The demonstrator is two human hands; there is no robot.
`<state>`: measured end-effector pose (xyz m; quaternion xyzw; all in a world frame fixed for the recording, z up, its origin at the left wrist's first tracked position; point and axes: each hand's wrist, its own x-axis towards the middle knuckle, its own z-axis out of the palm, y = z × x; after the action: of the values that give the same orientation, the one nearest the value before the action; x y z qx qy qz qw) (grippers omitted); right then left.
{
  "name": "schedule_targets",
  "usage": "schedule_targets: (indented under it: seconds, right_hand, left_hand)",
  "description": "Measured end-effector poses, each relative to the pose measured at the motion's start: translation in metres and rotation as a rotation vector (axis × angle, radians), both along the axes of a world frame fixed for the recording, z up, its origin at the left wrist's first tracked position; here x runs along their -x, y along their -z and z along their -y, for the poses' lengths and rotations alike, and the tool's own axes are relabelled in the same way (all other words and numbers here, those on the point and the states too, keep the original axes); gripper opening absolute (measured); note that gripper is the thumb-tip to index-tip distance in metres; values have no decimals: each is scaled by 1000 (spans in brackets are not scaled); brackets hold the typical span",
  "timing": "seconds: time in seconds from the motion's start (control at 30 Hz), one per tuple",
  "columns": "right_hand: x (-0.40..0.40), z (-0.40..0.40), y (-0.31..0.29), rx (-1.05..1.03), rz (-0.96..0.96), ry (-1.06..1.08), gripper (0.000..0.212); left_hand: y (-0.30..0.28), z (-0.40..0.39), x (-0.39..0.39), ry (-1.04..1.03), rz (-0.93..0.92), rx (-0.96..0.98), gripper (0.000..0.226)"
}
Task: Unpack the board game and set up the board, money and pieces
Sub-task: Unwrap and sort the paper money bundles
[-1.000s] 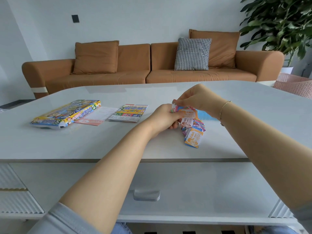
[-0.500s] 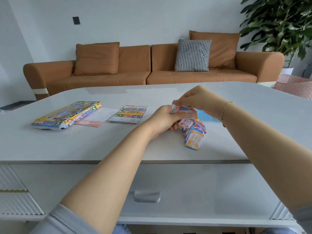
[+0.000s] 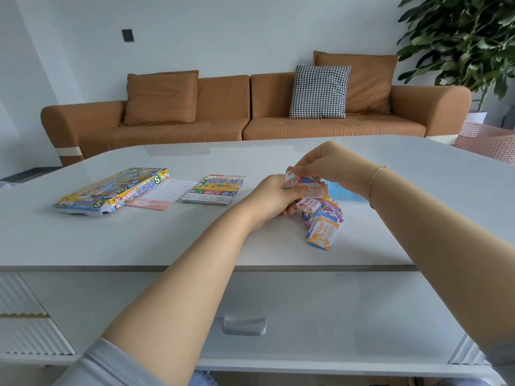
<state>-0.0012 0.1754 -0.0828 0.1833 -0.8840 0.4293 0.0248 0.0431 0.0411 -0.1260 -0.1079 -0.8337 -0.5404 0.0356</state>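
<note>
Over the white table (image 3: 139, 235), both hands hold one stack of colourful play-money notes (image 3: 313, 190). My left hand (image 3: 274, 197) grips the stack from the left and below. My right hand (image 3: 328, 165) pinches its top edge with the fingertips. A fanned pile of more notes (image 3: 323, 228) lies on the table just below, an orange one nearest me. At the far left lies the flat, colourful game box (image 3: 111, 190). Beside the box rest a pink-and-white sheet (image 3: 161, 195) and the folded game board (image 3: 216, 189).
A light blue item (image 3: 345, 193) lies on the table behind my right wrist. The table front has a drawer handle (image 3: 244, 325). Beyond stand a brown sofa (image 3: 223, 118) with cushions, a plant (image 3: 468, 37) and a pink basket (image 3: 485, 142).
The hands stay on the money stack and barely shift. The view has tilted slightly, so everything sits a little lower in the frame.
</note>
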Motion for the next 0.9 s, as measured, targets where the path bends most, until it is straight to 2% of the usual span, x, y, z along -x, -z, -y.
schedule_targets:
  seconds: [0.13,0.3,0.47,0.9]
  right_hand:
    - [1,1,2,32,2,-9,19]
    - [6,-2,0,-19,-15,-28,12]
    - [5,-2,1,17,-16,-36,17]
    - [4,-3,-1,5,-22,-47,10]
  left_hand:
    - [-1,0,-1,1,2,-3,13]
    - [-1,-1,-2,-13,7,-1,8]
    - [-2,-1,-3,-15,1,10,11]
    - [-3,-2,-4,-22,8,6,12]
